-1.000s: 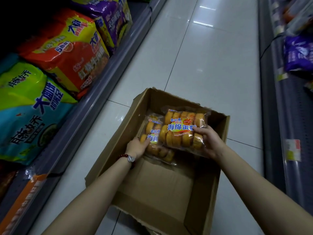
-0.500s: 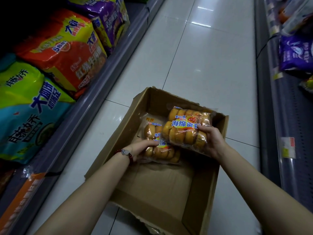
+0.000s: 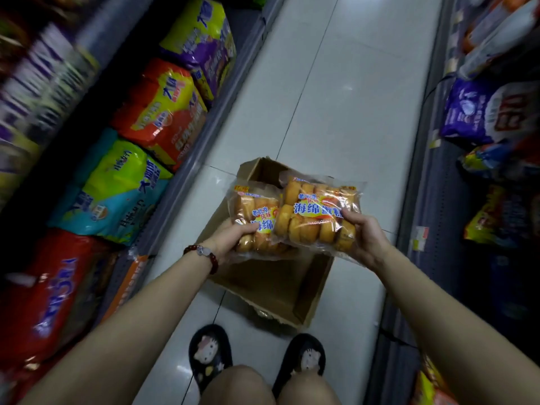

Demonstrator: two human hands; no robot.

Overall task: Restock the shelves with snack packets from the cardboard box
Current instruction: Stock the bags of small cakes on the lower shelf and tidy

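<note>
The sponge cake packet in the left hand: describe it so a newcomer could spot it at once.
Start at the open cardboard box on the white aisle floor. Two clear packets of golden cakes are held above it. The left hand grips the sponge cake packet nearer the noodle shelf; the right hand's packet overlaps its edge.

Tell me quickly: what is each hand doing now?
Left hand: grips one clear plastic cake packet.
Right hand: grips another clear cake packet.

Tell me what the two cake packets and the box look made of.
Left cake packet and right cake packet: thin clear plastic film, glossy; it glints, crinkles and shows the cakes. Cardboard box: plain brown corrugated card, matte, with a torn front edge.
</note>
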